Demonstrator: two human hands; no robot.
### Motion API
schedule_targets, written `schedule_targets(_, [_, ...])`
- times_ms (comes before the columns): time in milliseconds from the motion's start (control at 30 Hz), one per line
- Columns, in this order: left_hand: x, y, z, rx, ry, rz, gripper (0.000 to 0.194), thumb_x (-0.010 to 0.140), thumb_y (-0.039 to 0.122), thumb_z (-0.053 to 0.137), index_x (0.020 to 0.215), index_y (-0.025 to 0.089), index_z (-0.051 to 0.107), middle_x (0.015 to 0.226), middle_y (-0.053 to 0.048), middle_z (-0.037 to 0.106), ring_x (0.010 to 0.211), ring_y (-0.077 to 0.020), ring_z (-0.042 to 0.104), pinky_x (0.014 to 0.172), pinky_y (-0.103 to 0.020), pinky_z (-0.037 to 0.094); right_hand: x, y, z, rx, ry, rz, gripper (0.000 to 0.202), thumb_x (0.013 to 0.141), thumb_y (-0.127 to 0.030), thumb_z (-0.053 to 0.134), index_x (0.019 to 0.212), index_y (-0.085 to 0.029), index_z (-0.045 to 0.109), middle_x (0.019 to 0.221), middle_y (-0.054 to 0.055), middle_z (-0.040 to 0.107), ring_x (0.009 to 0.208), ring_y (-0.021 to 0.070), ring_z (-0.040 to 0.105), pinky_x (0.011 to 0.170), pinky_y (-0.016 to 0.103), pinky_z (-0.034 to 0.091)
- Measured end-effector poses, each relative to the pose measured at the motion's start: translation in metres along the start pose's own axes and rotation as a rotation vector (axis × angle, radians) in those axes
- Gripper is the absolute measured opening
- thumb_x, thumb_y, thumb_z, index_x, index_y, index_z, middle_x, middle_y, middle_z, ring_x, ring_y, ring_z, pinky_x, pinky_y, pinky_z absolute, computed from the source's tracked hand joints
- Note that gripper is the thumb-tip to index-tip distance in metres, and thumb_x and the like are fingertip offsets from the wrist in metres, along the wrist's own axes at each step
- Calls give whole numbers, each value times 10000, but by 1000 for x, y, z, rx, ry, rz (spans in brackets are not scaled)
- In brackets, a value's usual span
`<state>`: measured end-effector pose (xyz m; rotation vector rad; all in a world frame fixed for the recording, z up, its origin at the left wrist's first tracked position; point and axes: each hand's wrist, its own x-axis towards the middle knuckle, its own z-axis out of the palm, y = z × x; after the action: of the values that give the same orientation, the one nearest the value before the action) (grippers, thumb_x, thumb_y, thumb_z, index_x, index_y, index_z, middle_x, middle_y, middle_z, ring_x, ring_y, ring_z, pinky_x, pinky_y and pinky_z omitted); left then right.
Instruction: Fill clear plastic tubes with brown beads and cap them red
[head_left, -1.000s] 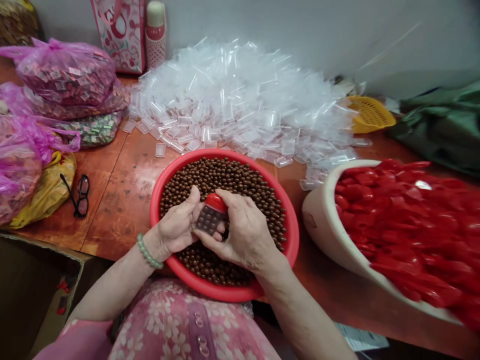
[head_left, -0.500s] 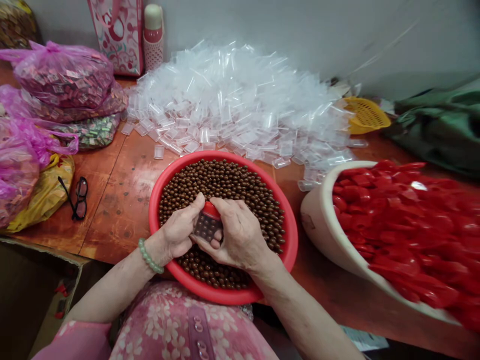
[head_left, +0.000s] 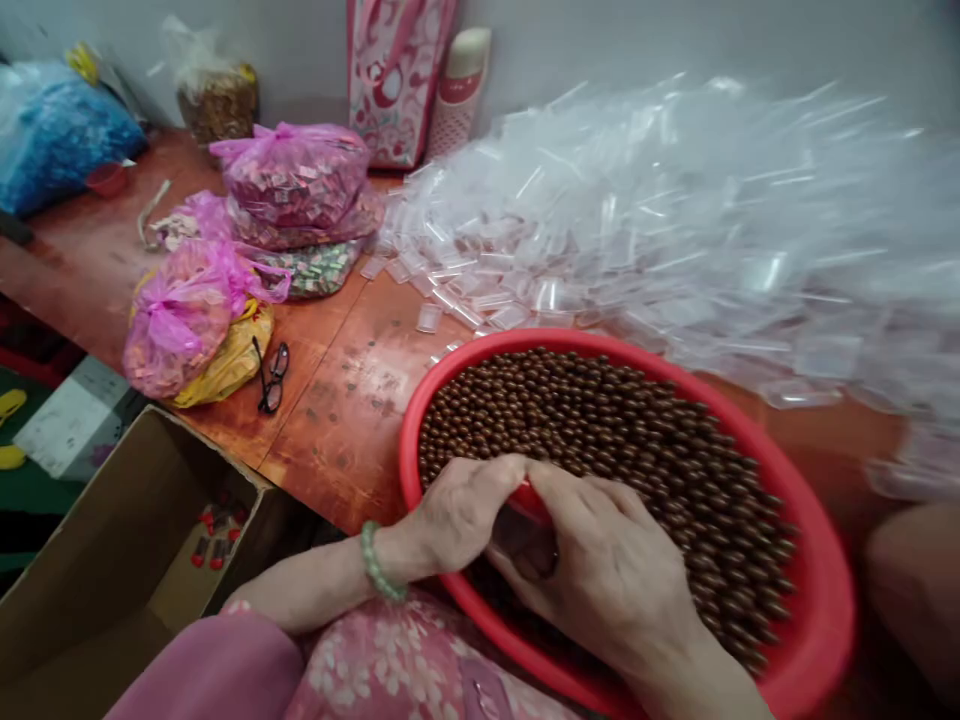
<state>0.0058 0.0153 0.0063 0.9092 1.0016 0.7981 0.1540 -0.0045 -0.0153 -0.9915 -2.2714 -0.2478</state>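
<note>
Over the near left part of a red basin (head_left: 814, 560) full of small brown balls (head_left: 615, 420), both hands meet around one small clear container (head_left: 525, 540) with a red cap (head_left: 527, 497). My left hand (head_left: 466, 510) closes on its capped end from the left, thumb near the cap. My right hand (head_left: 607, 560) wraps round it from the right and covers much of it. What lies inside the container is too blurred to make out. A green bead bracelet (head_left: 380, 562) circles my left wrist.
Behind the basin spreads a heap of clear plastic containers (head_left: 675, 220). Tied bags (head_left: 292, 190) and glasses (head_left: 274, 378) are on the table at left. An open cardboard box (head_left: 97, 550) at lower left holds several red-capped containers (head_left: 217, 545). A pale tub (head_left: 915, 590) is partly visible at right.
The view has swung left, bringing the cardboard box and blue bag into sight and cutting off the red parts at right. Both hands still hold the container, now nearer the basin's near left rim.
</note>
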Motion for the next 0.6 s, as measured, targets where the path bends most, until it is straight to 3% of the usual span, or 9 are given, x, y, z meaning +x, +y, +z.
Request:
schedule_targets(67, [-22, 3, -25, 69, 21, 46, 214, 857, 345, 523, 815, 214, 687, 652, -20, 643, 641, -173, 589, 616, -281, 480, 1, -5, 1, 80, -18, -29, 693, 891, -271, 589, 1457, -50, 256, 1126, 241, 666, 956, 291, 678, 738, 401, 545])
schedule_targets(133, [-50, 3, -65, 132, 101, 63, 328, 909, 396, 428, 931, 203, 692, 636, -21, 648, 579, -166, 590, 572, -275, 467, 2, -5, 1, 102, -15, -27, 711, 887, -286, 616, 1458, -42, 269, 1177, 266, 640, 1033, 312, 660, 748, 409, 561])
schedule_targets(233, [-100, -4, -143, 373, 612, 116, 397, 922, 458, 363, 889, 202, 664, 644, -23, 641, 601, -177, 598, 602, -283, 467, -2, 2, 1, 40, -50, 5, 559, 903, -297, 603, 1375, -56, 422, 1158, 253, 649, 1007, 312, 667, 730, 408, 572])
schedule_targets(300, [-129, -8, -192, 723, 882, -36, 370, 913, 446, 371, 822, 205, 636, 658, -37, 640, 648, -207, 611, 651, -310, 464, -6, 8, 4, 19, -82, 18, 389, 926, -284, 565, 1267, -100, 534, 1125, 212, 672, 929, 281, 684, 720, 396, 571])
schedule_targets(367, [-146, -10, -225, 1143, 953, -310, 346, 870, 460, 434, 758, 198, 628, 712, -85, 658, 747, -280, 638, 694, -359, 463, -9, 11, 9, 39, -94, 22, 276, 926, -274, 567, 1161, -136, 604, 1093, 174, 690, 872, 251, 690, 724, 379, 568])
schedule_targets(433, [-142, -10, -240, 1442, 1038, -348, 366, 847, 488, 464, 846, 174, 651, 890, -150, 686, 905, -345, 636, 769, -406, 468, -11, 11, 14, 75, -101, 20, 215, 917, -263, 580, 1089, -150, 643, 1066, 150, 704, 856, 236, 689, 737, 368, 564])
schedule_targets(467, [-132, -10, -242, 1488, 1073, -279, 400, 852, 496, 458, 928, 157, 655, 988, -172, 682, 974, -352, 624, 816, -414, 467, -11, 10, 15, 84, -100, 20, 199, 916, -258, 582, 1065, -147, 655, 1051, 145, 709, 852, 234, 688, 739, 366, 561])
schedule_targets(533, [-98, -8, -240, 1373, 1065, -97, 450, 880, 488, 436, 1075, 133, 632, 1100, -171, 668, 1028, -304, 617, 891, -380, 458, -10, 8, 17, 82, -96, 21, 185, 917, -252, 580, 1030, -135, 667, 1020, 144, 715, 843, 233, 686, 743, 366, 558])
schedule_targets(600, [-58, -8, -236, 1220, 997, -44, 452, 857, 465, 504, 1152, 137, 599, 1114, -146, 670, 1004, -264, 624, 896, -343, 456, -9, 8, 17, 62, -87, 17, 173, 921, -244, 576, 1008, -126, 667, 993, 143, 718, 817, 229, 683, 730, 363, 555])
